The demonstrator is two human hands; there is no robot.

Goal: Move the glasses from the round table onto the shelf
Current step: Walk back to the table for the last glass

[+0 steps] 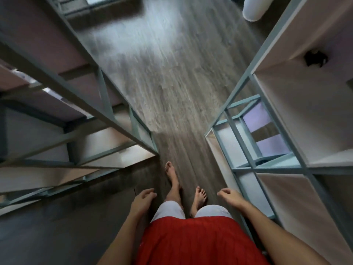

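Observation:
I look straight down an aisle between two shelf units. My left hand (142, 200) hangs at my side, fingers loosely curled, holding nothing. My right hand (230, 196) hangs on the other side, also loosely curled and holding nothing. A small dark object (315, 58), perhaps glasses, lies on an upper board of the right shelf (254, 77); it is too blurred to tell. No round table is in view.
A metal-framed shelf unit (107, 109) stands on my left, the white-boarded one on my right. Grey wood floor (172, 73) runs between them. My bare feet (172, 175) stand on it. A white cylindrical object (253, 8) is at the far top right.

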